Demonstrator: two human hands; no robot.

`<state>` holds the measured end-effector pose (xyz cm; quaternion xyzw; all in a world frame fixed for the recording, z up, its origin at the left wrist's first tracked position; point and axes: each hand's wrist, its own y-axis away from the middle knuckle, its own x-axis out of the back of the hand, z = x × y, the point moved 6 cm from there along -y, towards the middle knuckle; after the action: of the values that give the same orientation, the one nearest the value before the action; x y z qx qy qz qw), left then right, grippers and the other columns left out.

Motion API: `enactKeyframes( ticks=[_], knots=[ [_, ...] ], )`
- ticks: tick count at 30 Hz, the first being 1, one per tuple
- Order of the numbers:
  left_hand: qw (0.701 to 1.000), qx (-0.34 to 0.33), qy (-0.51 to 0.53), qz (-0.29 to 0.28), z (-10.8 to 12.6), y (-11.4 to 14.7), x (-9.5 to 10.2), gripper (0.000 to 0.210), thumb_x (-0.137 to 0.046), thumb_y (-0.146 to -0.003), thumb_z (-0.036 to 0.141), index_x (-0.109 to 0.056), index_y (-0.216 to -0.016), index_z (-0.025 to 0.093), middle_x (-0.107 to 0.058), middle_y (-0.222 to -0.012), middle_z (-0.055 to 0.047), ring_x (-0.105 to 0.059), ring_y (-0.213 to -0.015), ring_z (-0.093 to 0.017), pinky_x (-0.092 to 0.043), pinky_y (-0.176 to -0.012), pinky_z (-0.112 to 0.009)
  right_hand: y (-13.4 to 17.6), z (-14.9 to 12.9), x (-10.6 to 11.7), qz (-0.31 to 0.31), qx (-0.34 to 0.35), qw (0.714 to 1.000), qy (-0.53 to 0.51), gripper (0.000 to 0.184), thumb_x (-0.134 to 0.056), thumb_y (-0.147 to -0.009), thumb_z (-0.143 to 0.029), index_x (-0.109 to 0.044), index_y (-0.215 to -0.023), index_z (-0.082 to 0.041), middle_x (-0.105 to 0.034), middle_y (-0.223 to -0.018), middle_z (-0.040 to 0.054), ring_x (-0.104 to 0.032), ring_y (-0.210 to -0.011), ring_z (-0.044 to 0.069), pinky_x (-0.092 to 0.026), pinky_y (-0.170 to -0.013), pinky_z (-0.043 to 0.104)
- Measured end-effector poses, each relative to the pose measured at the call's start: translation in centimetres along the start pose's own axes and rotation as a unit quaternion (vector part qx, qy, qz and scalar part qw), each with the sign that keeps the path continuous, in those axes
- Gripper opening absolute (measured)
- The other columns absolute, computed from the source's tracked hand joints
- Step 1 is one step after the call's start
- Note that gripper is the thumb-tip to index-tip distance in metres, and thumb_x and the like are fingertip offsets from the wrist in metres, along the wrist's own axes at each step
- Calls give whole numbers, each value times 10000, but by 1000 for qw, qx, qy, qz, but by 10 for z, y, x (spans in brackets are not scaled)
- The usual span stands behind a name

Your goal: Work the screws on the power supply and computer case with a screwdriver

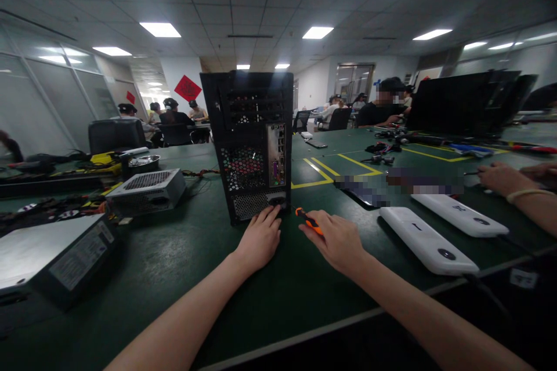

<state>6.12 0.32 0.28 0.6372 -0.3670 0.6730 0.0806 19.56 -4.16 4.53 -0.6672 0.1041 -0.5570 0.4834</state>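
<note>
The tall black computer case (246, 148) stands in the middle of the frame, with its back facing the person. The left hand (261, 234) lays its fingers on the low part of that back, by the power socket (277, 202); it presses or rests and does not grip. The right hand (337, 242), right of the middle, holds an orange and black screwdriver (310, 223). Its tip is too thin to see well. If the tip slipped, it could poke the left fingers. A hard push could tip or slide the case.
</note>
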Motion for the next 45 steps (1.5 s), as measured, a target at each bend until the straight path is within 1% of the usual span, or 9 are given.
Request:
enactKeyframes(
  ticks=[4, 8, 13, 17, 25, 32, 36, 40, 45],
  knots=[
    [1000, 2, 0, 2, -1, 0, 0, 329, -331, -849, 228, -486, -1125, 141, -326, -1372, -82, -263, -1250, -215, -314, -977, -392, 0, 0, 0, 3, -10, 1000, -4, 147, -388, -855, -276, -473, -892, -163, -583, -713, 29, -548, -572, 141, -353, -535, 243],
    [1000, 1, 2, 2, 0, 0, 1, 323, -332, -848, 226, -488, -1118, 141, -325, -1372, -80, -264, -1250, -212, -314, -977, -391, -1, 1, 0, 3, -21, 1000, -19, 161, -398, -820, -292, -450, -883, -152, -563, -739, 43, -542, -586, 148, -361, -527, 247],
    [1000, -2, 2, 1, -1, 0, 0, 331, -328, -851, 236, -485, -1128, 145, -319, -1376, -76, -262, -1250, -214, -316, -976, -397, -1, 2, 3, 12, -27, 999, -15, 209, -386, -861, -357, -459, -873, -161, -578, -687, 32, -545, -577, 151, -367, -550, 256],
    [1000, 1, 1, 0, -2, 0, -2, 337, -335, -849, 240, -479, -1139, 147, -316, -1378, -76, -265, -1249, -221, -322, -972, -402, 0, 5, 3, 37, -36, 998, -25, 171, -398, -857, -314, -448, -895, -155, -574, -699, 40, -536, -578, 156, -385, -561, 270],
    [1000, -1, -6, 9, -1, 0, -3, 324, -335, -845, 225, -485, -1123, 154, -330, -1370, -76, -278, -1243, -216, -336, -959, -403, -2, 0, 3, 61, 27, 997, -48, 168, -404, -823, -136, -445, -982, -170, -512, -909, 92, -489, -796, 190, -429, -683, 337],
    [1000, -1, -6, 9, -1, -1, -2, 324, -335, -847, 232, -488, -1123, 156, -338, -1365, -75, -285, -1237, -218, -338, -955, -404, -4, -4, 7, 62, 47, 995, -55, 73, -477, -833, -189, -496, -902, -182, -542, -908, 77, -492, -814, 185, -445, -701, 331],
    [1000, 0, -4, 5, -1, -1, -2, 325, -330, -850, 233, -488, -1123, 153, -338, -1365, -75, -286, -1237, -218, -336, -958, -405, -4, -5, 7, 77, 51, 993, -68, 144, -426, -838, -123, -462, -975, -147, -533, -936, 106, -493, -847, 189, -453, -727, 341],
    [1000, 3, -2, 5, -1, 0, -1, 327, -328, -851, 233, -485, -1127, 154, -329, -1371, -74, -282, -1239, -216, -334, -960, -407, -3, -4, 3, 52, 45, 995, -73, 178, -428, -836, -147, -444, -1013, -137, -529, -977, 119, -499, -900, 202, -448, -747, 360],
    [1000, 2, 4, 3, 0, 0, 0, 324, -332, -850, 227, -486, -1126, 157, -330, -1371, -76, -274, -1244, -213, -328, -966, -403, -2, -3, 4, 39, 44, 996, -66, 119, -432, -855, -205, -476, -960, -172, -571, -961, 91, -541, -835, 188, -450, -714, 349]
  ],
)
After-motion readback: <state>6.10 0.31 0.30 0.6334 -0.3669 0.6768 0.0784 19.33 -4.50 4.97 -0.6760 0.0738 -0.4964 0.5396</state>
